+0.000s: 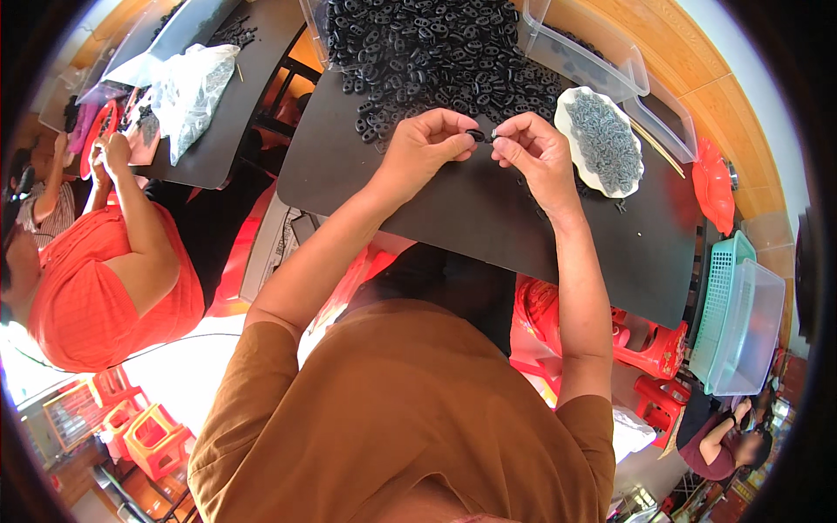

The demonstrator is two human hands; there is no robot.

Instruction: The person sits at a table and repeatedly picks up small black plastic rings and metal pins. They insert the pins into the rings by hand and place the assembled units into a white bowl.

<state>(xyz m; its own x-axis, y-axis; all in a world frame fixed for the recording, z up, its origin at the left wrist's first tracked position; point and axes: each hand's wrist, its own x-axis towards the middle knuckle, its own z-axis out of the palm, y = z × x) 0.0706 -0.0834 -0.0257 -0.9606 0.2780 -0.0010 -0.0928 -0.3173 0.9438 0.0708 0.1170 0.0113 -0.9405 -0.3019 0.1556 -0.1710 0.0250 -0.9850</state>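
Pinching tight left of the white dish (565, 106): left hand (425, 150), fingers closed on a black piece (475, 135); right hand (539, 159), fingers nipping a tiny grey piece (493, 134)!

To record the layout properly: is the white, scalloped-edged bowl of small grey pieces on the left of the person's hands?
No, the bowl is to the right of both left hand and right hand.

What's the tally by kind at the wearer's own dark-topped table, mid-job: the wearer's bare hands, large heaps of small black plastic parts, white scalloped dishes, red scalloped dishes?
Wearer's bare hands (left hand, right hand): 2
Large heap of small black plastic parts: 1
White scalloped dish holding small grey parts: 1
Red scalloped dish: 1
Total: 5
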